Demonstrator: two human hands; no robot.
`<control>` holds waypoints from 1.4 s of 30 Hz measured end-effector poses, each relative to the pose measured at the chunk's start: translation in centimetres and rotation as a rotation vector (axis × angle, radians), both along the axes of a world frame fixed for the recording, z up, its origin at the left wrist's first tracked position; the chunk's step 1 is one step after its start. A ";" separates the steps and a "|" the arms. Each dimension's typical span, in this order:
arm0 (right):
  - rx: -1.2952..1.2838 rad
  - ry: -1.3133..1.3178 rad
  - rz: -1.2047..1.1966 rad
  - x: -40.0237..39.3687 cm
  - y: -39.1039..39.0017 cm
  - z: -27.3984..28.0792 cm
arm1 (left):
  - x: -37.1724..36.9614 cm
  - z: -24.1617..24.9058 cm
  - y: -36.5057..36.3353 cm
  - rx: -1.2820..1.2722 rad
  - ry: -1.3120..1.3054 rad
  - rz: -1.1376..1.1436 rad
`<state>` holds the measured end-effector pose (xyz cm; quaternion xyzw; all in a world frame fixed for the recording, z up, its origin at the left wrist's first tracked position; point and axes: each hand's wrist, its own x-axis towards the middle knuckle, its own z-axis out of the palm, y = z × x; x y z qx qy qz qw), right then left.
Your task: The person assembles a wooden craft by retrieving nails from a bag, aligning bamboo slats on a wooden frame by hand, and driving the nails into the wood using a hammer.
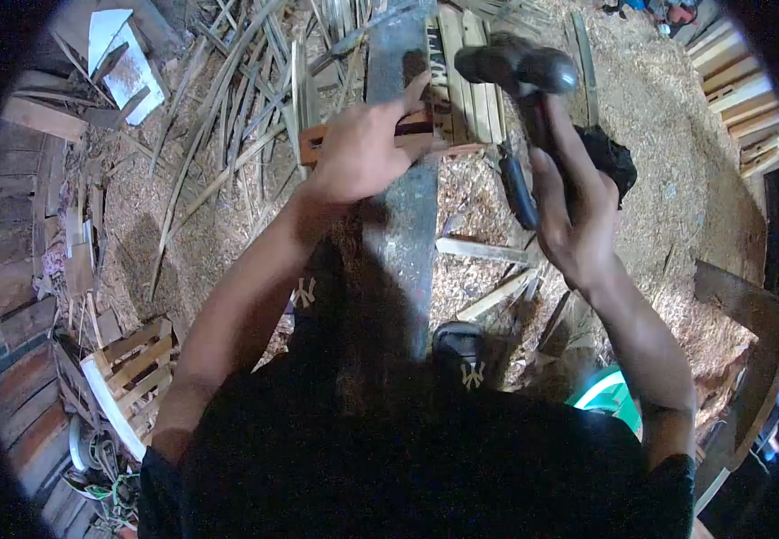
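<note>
My right hand (578, 211) is closed around the handle of a hammer (533, 72), its dark metal head raised, slightly blurred, above the right side of the bench plank (403, 260). My left hand (362, 148) lies over a reddish-brown wooden bar (311, 148) set across that plank. Its index finger and thumb side stretch out to the right; the fingertips are blurred, and anything small under them is hidden. Pale wooden slats (472, 90) run away from the bar on the far side. A dark-handled tool (517, 189) is just left of my right hand.
Shavings (668, 216) cover the floor, with a heap of thin strips (237, 99) at upper left. Wood offcuts (484, 251) lie right of the plank. A slatted wooden piece (133, 368) is at lower left, a green container (619, 400) at lower right. Stacked slats (735, 81) stand far right.
</note>
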<state>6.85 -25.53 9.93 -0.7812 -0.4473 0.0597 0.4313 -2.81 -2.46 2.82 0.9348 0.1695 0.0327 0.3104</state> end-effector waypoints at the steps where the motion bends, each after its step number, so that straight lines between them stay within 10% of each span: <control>1: 0.002 -0.007 0.007 0.3 0.0 -0.2 | 0.1 -0.2 0.4 0.002 -0.007 0.007; 42: -0.066 0.391 -0.090 0.8 -0.9 -4.4 | 0.5 -0.1 0.7 0.003 -0.076 -0.110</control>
